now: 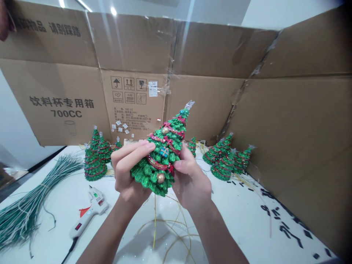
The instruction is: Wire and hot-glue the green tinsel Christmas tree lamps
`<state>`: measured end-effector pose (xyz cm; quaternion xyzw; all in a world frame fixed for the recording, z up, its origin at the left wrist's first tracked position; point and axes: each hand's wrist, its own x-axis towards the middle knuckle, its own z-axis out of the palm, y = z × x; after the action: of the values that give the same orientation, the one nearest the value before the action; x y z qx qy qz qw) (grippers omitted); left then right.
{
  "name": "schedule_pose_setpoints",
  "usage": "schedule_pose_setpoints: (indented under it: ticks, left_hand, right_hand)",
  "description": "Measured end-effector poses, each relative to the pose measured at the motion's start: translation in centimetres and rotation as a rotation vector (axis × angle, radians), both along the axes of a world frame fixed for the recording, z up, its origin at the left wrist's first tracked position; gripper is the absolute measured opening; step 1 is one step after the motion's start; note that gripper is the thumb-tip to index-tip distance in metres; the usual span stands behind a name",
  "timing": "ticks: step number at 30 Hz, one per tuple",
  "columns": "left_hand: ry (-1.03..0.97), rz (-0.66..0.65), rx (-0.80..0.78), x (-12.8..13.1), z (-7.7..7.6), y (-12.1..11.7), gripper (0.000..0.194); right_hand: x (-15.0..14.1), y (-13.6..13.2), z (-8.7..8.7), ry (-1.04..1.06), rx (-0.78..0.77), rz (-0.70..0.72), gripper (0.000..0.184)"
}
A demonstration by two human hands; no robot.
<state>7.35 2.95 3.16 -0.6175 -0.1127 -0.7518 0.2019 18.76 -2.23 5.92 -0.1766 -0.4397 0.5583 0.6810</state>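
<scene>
Both hands hold one green glittery Christmas tree figurine (165, 152) up above the table, tilted with its top to the right. Red garlands, gold balls and a small blue gift decorate it, and a clear star-like piece tops it. My left hand (130, 168) is closed around the lower left side. On the right side, my right hand (192, 179) grips with its thumb on the front. Thin yellow wires (154, 223) hang under the tree and loop over the table. The base's underside is hidden.
A white glue gun (89, 212) lies at left beside a bundle of green and white wires (41, 194). More trees stand at left (95, 161) and right (224, 161). Black bits (286, 229) are scattered right. Cardboard (132, 44) walls the back; a person's hand shows top left.
</scene>
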Motion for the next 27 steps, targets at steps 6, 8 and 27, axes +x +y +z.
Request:
schedule_pose_setpoints:
  ticks: [6,8,27]
  left_hand:
    - [-0.043,-0.034,-0.105,0.0,-0.4,-0.1,0.026]
    - [-0.054,-0.038,-0.124,0.0,-0.6,0.0,0.031]
    - [0.389,0.084,-0.073,-1.7,0.9,1.1,0.017]
  right_hand:
    - [0.0,-0.1,0.2,0.003,-0.022,-0.012,0.058]
    - [0.0,-0.1,0.3,0.007,-0.019,-0.008,0.052]
    - [1.3,1.2,1.4,0.111,-0.202,-0.098,0.034]
